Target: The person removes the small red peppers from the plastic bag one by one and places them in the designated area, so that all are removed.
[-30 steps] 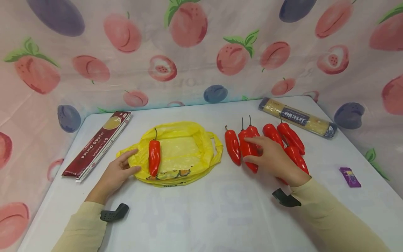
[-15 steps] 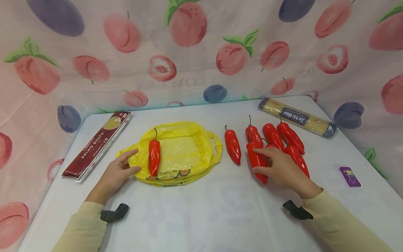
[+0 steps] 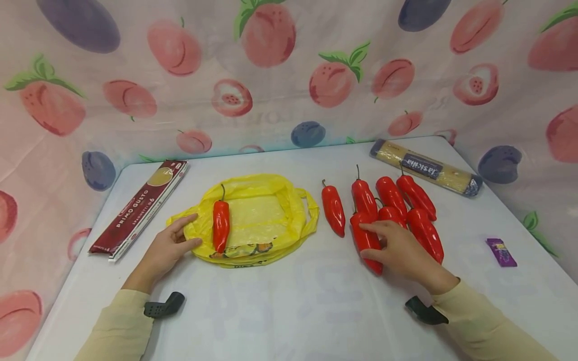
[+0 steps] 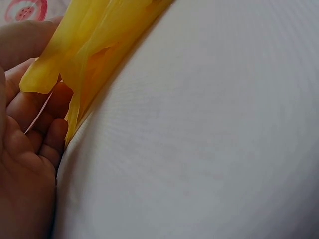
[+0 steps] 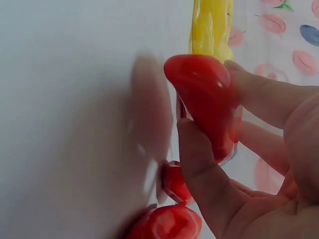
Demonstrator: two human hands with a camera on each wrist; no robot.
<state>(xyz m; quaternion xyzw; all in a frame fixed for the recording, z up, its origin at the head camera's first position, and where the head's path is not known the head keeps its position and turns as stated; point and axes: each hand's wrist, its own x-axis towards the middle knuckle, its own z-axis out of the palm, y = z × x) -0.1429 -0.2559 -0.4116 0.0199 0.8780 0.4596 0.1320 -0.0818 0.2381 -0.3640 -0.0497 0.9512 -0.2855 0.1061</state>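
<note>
My right hand (image 3: 402, 245) grips a glossy red chili pepper (image 3: 365, 235) between thumb and fingers. Seen from the right wrist, the pepper's rounded tip (image 5: 199, 84) is held just off the white surface. Several more red peppers (image 3: 415, 198) lie in a group just beyond that hand, and a single one (image 3: 334, 210) lies to their left. At the left, my left hand (image 3: 164, 250) holds the edge of a yellow plastic bag (image 3: 289, 220), which the left wrist camera shows between thumb and curled fingers. One red pepper (image 3: 221, 225) with a dark stem lies on the bag's left part.
A dark red spaghetti packet (image 3: 140, 210) lies at the table's left. Toward the back right is a clear pasta packet (image 3: 426, 168) with a blue label. A small purple wrapper (image 3: 501, 252) lies at the right. Fruit-printed cloth (image 3: 271, 120) hangs behind the white table (image 3: 289, 311).
My right hand has carried its pepper rightward and nearer to me, away from the lone pepper and alongside the group. The left hand and the bag have stayed in place.
</note>
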